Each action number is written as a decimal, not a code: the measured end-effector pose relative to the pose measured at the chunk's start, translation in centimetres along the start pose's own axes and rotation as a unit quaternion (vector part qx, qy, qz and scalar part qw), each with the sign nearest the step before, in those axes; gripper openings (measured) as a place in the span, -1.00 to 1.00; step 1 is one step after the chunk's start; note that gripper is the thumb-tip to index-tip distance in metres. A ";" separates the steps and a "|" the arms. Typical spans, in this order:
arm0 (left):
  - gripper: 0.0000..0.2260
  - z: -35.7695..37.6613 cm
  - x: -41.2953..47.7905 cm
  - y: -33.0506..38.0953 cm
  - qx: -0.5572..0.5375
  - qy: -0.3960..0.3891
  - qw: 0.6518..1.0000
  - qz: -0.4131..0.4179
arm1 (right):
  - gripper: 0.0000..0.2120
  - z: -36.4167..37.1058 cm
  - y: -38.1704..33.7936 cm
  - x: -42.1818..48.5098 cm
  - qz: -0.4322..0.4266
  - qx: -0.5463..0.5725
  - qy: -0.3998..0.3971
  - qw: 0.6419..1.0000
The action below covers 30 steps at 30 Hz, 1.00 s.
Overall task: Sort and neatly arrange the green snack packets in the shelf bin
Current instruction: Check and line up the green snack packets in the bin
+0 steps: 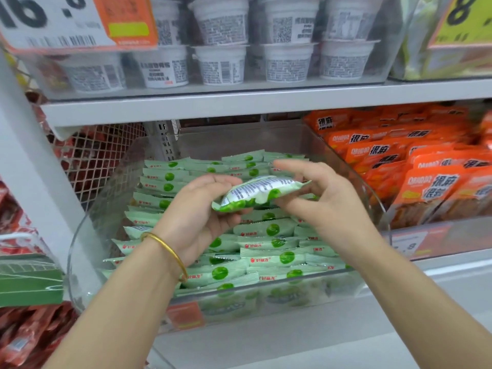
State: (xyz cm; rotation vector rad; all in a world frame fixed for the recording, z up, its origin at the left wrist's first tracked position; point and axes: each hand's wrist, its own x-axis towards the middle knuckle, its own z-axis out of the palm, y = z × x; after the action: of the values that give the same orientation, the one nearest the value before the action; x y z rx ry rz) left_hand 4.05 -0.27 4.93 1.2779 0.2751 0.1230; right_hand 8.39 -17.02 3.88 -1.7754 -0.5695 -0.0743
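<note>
A clear plastic shelf bin (87, 230) holds several pale green snack packets (269, 258) with a green dot, lying in rough rows. Above the bin's middle, my left hand (198, 214) grips one green snack packet (257, 193) by its left end, back side with printed text facing up. My right hand (323, 198) sits at the packet's right end, thumb under it and fingers spread above; whether it grips the packet I cannot tell. A gold bangle (170, 253) circles my left wrist.
Orange snack packs (426, 187) fill the bin to the right. White cups (221, 63) stand on the shelf above, behind a price tag (74, 20). Red packets (29, 339) and a wire mesh panel (93, 161) lie to the left. The grey shelf edge (266, 103) overhangs the bin.
</note>
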 end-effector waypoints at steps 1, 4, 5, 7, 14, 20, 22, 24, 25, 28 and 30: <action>-0.84 0.3 0.2 0.1 -0.005 -0.003 1.000 -0.007 | -0.65 0.2 0.0 0.3 -0.015 -0.036 0.018 0.999; -0.82 1.0 1.2 0.7 -0.024 0.023 0.999 0.000 | -0.86 0.3 0.1 1.3 -0.063 -0.116 0.084 0.988; -0.82 1.0 1.8 0.9 -0.007 0.047 0.999 0.022 | -0.92 0.1 0.2 1.6 -0.080 -0.136 0.104 0.982; -0.86 0.4 3.3 0.8 0.148 0.107 0.978 0.101 | -0.88 -0.1 0.5 2.3 -0.112 -0.193 0.135 0.965; -0.59 -1.1 5.4 -1.3 0.675 0.021 0.726 0.128 | -0.80 1.6 0.7 5.1 -0.187 -0.450 0.162 0.858; -0.55 -1.4 5.2 -1.3 0.709 0.005 0.699 0.092 | -0.74 2.8 0.9 7.3 -0.174 -0.542 0.104 0.815; -0.55 -1.4 5.2 -1.2 0.713 0.006 0.696 0.084 | -0.65 3.2 0.5 7.7 -0.137 -0.574 0.050 0.806; -0.54 -1.4 5.2 -1.1 0.715 0.008 0.695 0.079 | -0.68 3.5 -0.1 8.6 -0.094 -0.587 -0.001 0.804; -0.54 -1.3 5.1 -1.1 0.713 0.007 0.697 0.077 | -0.72 3.7 -0.5 9.1 -0.072 -0.591 -0.022 0.803; -0.55 -1.3 5.0 -1.1 0.710 0.009 0.700 0.078 | -0.72 4.7 -0.4 10.3 -0.032 -0.617 -0.073 0.783; -0.55 -1.3 5.0 -1.0 0.707 0.011 0.703 0.079 | -0.71 5.2 0.2 10.4 -0.031 -0.626 -0.100 0.773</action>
State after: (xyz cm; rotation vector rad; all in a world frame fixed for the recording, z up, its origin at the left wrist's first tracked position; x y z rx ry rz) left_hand 8.38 1.88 2.92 2.8656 0.2665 0.0543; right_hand 16.30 -8.70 5.75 -3.0994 -0.8154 -0.3883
